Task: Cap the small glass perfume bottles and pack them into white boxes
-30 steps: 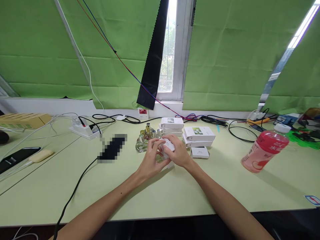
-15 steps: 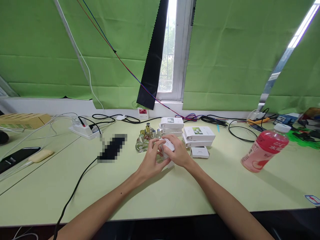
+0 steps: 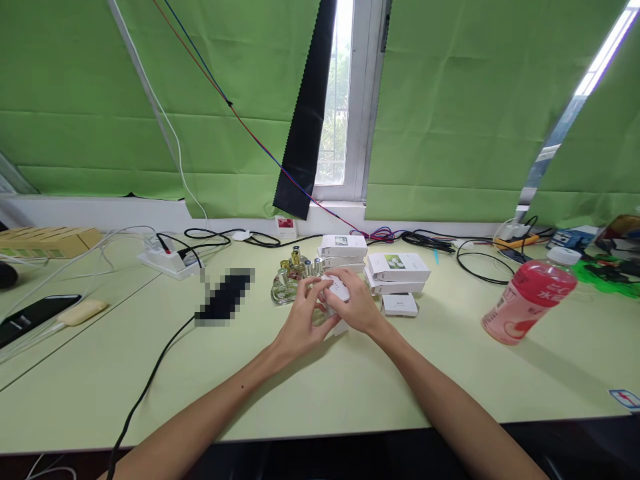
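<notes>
Between my hands is a small white box (image 3: 340, 289), tilted, its lower part largely covered by fingers. My left hand (image 3: 306, 319) grips it from the left, fingers curled round its near side. From the right, my right hand (image 3: 356, 303) holds the same box, with fingers over its top edge. Just behind and left of my hands stand several small glass perfume bottles (image 3: 285, 288) with gold and silver caps. White boxes (image 3: 400, 267) are stacked to the right of my hands, and a smaller white box (image 3: 400, 305) lies in front of that stack.
Another stack of white boxes (image 3: 343, 245) stands behind my hands. A pink drink bottle (image 3: 530, 297) is at the right. On the left are a power strip (image 3: 170, 261), a black phone (image 3: 37, 313) and a black cable (image 3: 160, 360). Bundled cables (image 3: 427, 241) run along the wall.
Almost nothing differs. Both hands stay on the white box, with only a very slight shift of the fingers.
</notes>
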`<state>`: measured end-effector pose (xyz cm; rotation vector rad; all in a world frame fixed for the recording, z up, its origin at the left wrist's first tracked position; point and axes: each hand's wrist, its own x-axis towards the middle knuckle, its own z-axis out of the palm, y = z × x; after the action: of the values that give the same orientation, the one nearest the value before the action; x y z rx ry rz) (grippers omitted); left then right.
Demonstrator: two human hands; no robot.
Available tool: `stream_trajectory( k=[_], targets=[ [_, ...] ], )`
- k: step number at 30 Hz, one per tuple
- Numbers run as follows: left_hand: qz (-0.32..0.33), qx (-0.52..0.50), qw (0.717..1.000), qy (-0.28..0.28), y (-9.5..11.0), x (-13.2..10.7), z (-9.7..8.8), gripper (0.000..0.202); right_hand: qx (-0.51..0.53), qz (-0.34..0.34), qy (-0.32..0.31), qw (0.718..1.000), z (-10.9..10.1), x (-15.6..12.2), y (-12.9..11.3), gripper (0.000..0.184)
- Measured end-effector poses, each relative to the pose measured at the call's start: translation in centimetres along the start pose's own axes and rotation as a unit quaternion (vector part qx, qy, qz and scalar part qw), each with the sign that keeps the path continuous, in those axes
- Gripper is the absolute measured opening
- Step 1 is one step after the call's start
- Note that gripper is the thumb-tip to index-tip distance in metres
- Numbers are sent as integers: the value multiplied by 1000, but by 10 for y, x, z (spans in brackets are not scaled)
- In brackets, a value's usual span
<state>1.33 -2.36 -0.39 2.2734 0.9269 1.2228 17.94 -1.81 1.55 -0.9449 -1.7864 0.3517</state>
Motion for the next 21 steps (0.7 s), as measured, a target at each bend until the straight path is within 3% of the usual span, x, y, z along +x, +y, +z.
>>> stream_trajectory(
  k=[10, 21],
  targets=[
    [-8, -17, 1000, 3, -2, 0, 1, 54, -10, 33, 25, 999, 3, -1, 1, 31],
    [-19, -44, 999, 5, -9, -1, 4, 50, -47, 78, 110, 990, 1, 2, 6, 35]
  ],
)
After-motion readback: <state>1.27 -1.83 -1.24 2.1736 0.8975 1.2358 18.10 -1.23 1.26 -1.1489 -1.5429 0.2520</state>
